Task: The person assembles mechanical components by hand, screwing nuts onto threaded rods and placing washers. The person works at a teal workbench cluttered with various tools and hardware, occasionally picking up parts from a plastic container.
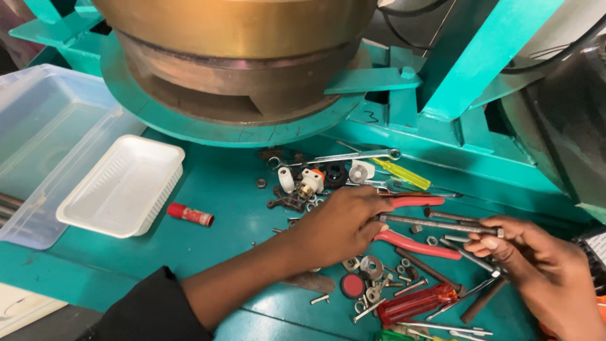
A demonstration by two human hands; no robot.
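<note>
My left hand (338, 224) and my right hand (536, 265) hold the two ends of a long threaded rod (435, 224) level above a green machine table (233, 208). The left fingers pinch the rod's left end. The right fingertips grip its right end. Under the rod lie red-handled pliers (416, 243), bolts, nuts and washers. A red-handled screwdriver (416, 303) lies in front, near my right wrist.
A white plastic tray (123, 186) and a clear plastic bin (44, 132) stand at the left. A small red tube (189, 215) lies beside the tray. A yellow-handled screwdriver (401, 173) and a spanner (341, 158) lie behind. A large brass drum (240, 38) rises at the back.
</note>
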